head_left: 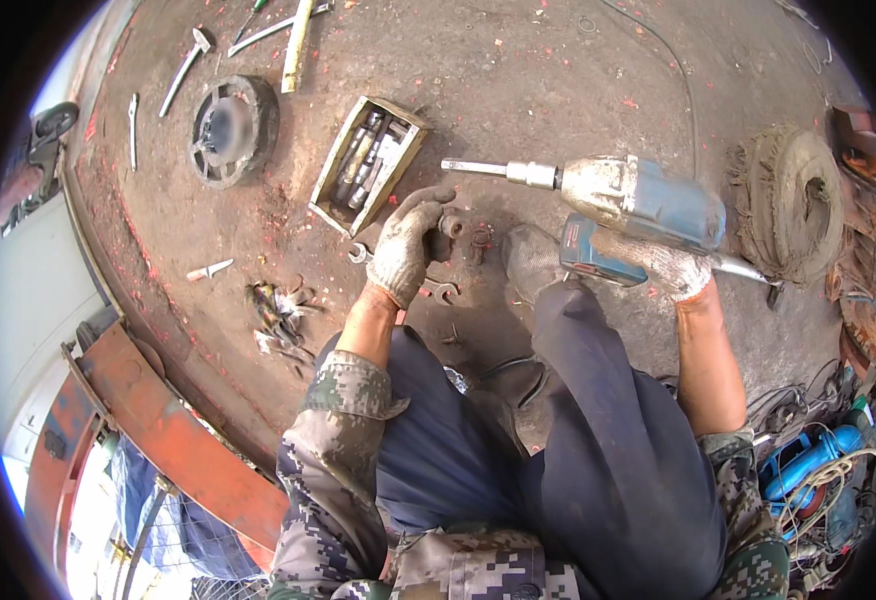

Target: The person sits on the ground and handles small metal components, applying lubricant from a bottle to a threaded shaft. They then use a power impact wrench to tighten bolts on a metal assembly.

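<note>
My left hand (405,245), in a soiled white glove, has its fingers curled round a short, dark metal socket (452,226) whose round hollow end shows. My right hand (666,268), also gloved, is wrapped round the handle of a blue and grey cordless impact wrench (648,200). The wrench lies level, with a long metal extension (478,168) pointing left from its nose. A wooden box (410,168) of metal sockets stands just beyond my left hand. Between my hand and my shoe (532,262) lies a small rusty part (480,243). An open-ended spanner (445,292) rests close below.
Far left on the floor are a hammer (188,70), a spanner (134,132), a thick round wheel (263,120) and a knife (210,270). Dirty gloves or rags (280,318) lie nearer. A worn tyre-like ring (798,205) stands right. An orange beam (178,430) runs lower left.
</note>
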Demonstrator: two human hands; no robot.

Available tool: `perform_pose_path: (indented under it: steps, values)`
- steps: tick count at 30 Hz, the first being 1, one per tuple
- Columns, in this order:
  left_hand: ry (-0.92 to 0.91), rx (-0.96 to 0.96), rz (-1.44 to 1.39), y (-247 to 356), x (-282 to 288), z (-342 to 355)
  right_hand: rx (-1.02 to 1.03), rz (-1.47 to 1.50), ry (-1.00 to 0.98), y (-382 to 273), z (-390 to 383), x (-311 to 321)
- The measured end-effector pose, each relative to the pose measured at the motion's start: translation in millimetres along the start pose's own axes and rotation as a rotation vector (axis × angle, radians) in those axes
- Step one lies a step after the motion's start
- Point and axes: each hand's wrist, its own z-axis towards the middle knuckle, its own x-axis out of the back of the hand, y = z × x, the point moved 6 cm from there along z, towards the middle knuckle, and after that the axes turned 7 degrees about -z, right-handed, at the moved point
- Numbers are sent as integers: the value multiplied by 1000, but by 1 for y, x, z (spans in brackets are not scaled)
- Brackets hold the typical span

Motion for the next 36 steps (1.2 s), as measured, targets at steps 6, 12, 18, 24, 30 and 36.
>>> perform_pose_path:
  steps: [6,12,18,24,30,36]
  values:
    - [-1,-143,-340,40,1,-26,-221,552,197,34,-17,-6]
    - [108,-220,-360,49,3,-43,-189,582,-4,30,-17,-19]
    - [363,-145,-429,41,13,-44,-425,677,52,9,-2,-38]
    - [442,-161,-282,50,21,-49,-368,96,62,-4,2,-30]
    - [467,-186,-180,53,20,-54,-376,-224,60,-6,6,-19]
    - [510,-512,-88,54,19,-65,-501,-253,74,-30,29,-54]
